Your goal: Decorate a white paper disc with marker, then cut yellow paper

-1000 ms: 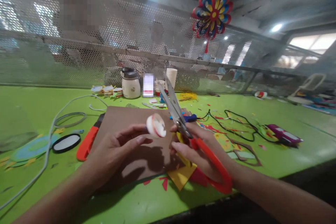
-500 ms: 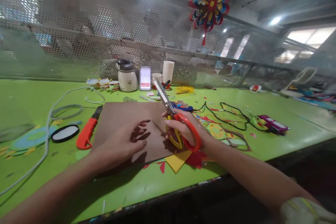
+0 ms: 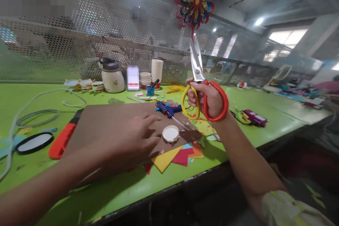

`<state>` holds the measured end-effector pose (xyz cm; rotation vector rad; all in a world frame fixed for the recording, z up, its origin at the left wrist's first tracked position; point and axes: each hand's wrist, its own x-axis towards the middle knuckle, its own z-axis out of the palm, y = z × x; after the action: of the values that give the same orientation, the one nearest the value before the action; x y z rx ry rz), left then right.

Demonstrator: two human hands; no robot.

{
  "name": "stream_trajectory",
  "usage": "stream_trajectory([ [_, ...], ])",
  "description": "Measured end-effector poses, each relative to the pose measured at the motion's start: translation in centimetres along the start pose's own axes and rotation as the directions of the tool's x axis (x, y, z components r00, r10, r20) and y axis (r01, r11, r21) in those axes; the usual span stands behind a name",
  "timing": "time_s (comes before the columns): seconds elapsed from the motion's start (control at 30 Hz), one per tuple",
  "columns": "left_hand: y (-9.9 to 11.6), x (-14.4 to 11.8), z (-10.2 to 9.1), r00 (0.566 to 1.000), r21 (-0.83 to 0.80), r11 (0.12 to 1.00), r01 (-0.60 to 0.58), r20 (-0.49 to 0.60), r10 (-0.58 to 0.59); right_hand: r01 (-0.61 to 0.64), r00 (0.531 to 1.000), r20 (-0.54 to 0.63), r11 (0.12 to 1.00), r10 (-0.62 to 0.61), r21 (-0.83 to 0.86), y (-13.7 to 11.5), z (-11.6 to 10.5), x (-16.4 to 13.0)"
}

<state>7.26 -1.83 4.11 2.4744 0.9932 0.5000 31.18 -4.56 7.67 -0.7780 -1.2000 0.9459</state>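
Right of frame centre, right hand (image 3: 209, 97) gripping scissors (image 3: 196, 65) blades-up, mid-frame, left hand (image 3: 141, 134) holding loosely open fingers beside a round white piece (image 3: 171, 134)

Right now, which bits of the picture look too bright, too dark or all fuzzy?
Head view: the ceiling light glares with a hazy glow; head view: the scissors shine along their blades; head view: a dark shadow crosses the right end of the brown board; head view: blocky squares hide the upright screen, so its details can't be read.
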Motion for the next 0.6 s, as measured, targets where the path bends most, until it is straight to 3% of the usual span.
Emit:
stream_trajectory([
  [0.07,1.4,0.7,0.9,0.987,0.086,0.987,-0.133,0.097,0.125,0.039,0.995,-0.089,0.997,-0.045,-0.066,1.3,-0.6,0.3],
  [0.2,2.4,2.5,2.6,0.963,0.170,0.957,-0.237,0.171,0.208,0.016,0.982,-0.179,0.974,-0.057,-0.227,4.4,-1.3,0.5],
  [0.4,0.5,3.5,3.6,0.956,0.145,0.965,-0.220,0.228,0.184,0.003,0.993,-0.104,0.894,-0.055,-0.448,5.8,-1.3,0.3],
  [0.6,0.3,3.3,4.2,0.954,0.091,0.973,-0.211,0.236,0.185,0.065,0.997,0.013,0.691,-0.080,-0.720,7.3,-0.1,0.1],
])
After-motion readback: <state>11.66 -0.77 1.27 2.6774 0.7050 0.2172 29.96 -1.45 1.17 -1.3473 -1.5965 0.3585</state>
